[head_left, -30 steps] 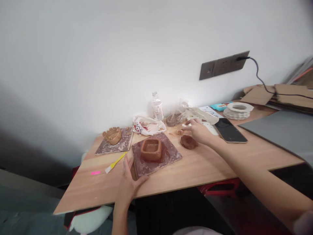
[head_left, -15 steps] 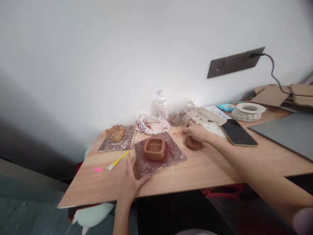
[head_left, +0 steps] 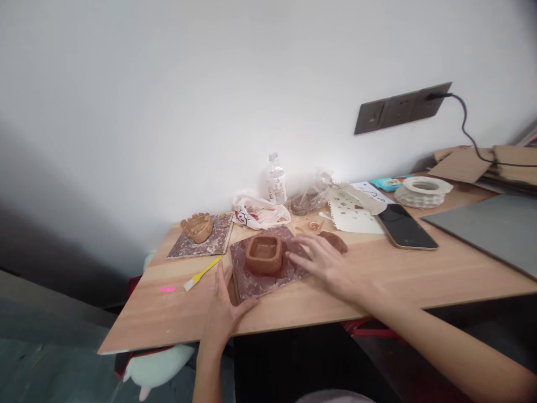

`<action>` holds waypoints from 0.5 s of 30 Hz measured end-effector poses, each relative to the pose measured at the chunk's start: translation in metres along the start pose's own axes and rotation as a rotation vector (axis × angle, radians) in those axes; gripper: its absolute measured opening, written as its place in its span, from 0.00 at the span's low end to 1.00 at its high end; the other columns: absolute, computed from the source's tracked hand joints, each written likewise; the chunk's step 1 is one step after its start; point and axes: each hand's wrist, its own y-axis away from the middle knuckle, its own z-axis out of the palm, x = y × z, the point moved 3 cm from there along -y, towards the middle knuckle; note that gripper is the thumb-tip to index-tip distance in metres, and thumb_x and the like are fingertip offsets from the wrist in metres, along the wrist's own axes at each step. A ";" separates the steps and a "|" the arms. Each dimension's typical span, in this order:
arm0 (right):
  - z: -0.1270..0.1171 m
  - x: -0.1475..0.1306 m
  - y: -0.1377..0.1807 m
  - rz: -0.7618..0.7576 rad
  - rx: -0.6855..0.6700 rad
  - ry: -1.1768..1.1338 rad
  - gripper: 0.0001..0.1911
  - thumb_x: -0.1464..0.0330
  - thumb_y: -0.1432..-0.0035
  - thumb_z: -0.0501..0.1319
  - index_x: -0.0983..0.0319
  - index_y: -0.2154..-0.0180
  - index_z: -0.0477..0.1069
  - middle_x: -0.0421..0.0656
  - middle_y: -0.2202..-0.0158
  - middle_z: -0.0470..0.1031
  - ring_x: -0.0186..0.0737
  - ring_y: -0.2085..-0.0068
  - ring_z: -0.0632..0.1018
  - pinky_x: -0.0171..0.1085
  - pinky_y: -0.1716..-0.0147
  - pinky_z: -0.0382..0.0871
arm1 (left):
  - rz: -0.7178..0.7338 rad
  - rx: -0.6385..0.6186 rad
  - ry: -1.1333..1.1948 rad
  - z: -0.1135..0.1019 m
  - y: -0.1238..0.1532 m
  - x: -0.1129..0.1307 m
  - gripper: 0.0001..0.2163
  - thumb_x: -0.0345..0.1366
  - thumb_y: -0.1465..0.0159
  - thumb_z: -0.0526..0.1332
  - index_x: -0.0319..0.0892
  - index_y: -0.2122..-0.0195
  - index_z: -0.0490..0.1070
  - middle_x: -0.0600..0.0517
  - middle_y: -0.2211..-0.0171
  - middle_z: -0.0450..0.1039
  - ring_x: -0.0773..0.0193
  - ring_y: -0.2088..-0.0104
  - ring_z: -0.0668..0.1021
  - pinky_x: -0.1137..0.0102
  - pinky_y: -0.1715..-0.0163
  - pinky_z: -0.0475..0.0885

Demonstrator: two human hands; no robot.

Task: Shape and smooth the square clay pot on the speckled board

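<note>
A square clay bowl (head_left: 264, 254) with a reddish-brown, wet look sits on a dark, clay-smeared board (head_left: 258, 286). My left hand (head_left: 225, 307) is open at the board's near left corner, thumb and fingers spread along its edges. Fingers apart, my right hand (head_left: 325, 263) reaches over the right part of the board, its fingertips close to the bowl's right side; whether they touch it I cannot tell. Behind that hand lies a lump of brown clay (head_left: 334, 242), partly hidden. A small round ring-like piece (head_left: 314, 225) rests beyond it.
Left of the board are a yellow-handled brush (head_left: 203, 272), a pink strip (head_left: 168, 289) and another clay bowl (head_left: 198, 228) on its own board. A plastic bottle (head_left: 276, 180) and white bag (head_left: 262, 212) stand behind. A phone (head_left: 406, 226), white ring-shaped vessel (head_left: 423, 192) and grey laptop (head_left: 486, 226) lie right.
My right hand has come away from the small piece behind the clay lump and moved left and nearer, toward the square bowl. My left hand has stayed at the board's corner.
</note>
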 end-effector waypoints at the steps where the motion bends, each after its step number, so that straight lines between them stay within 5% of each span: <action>1: 0.002 -0.010 0.002 -0.028 -0.009 -0.016 0.19 0.72 0.31 0.51 0.53 0.43 0.68 0.48 0.41 0.67 0.44 0.37 0.63 0.48 0.43 0.68 | 0.002 0.000 -0.003 0.000 0.000 0.000 0.56 0.50 0.48 0.69 0.42 0.30 0.30 0.36 0.33 0.57 0.45 0.31 0.57 0.45 0.33 0.52; 8: 0.014 -0.024 0.003 -0.099 0.009 0.021 0.24 0.74 0.33 0.55 0.53 0.38 0.63 0.52 0.31 0.52 0.54 0.30 0.50 0.60 0.37 0.58 | 0.029 0.003 0.001 0.000 0.000 0.000 0.55 0.49 0.47 0.69 0.43 0.30 0.30 0.36 0.33 0.58 0.45 0.31 0.58 0.46 0.34 0.54; 15: 0.011 -0.026 0.000 -0.189 -0.040 0.034 0.24 0.78 0.36 0.56 0.59 0.40 0.64 0.57 0.29 0.46 0.56 0.29 0.46 0.64 0.38 0.57 | 0.047 0.017 0.006 0.000 0.000 0.001 0.55 0.49 0.48 0.69 0.44 0.30 0.31 0.36 0.34 0.59 0.44 0.32 0.59 0.45 0.35 0.55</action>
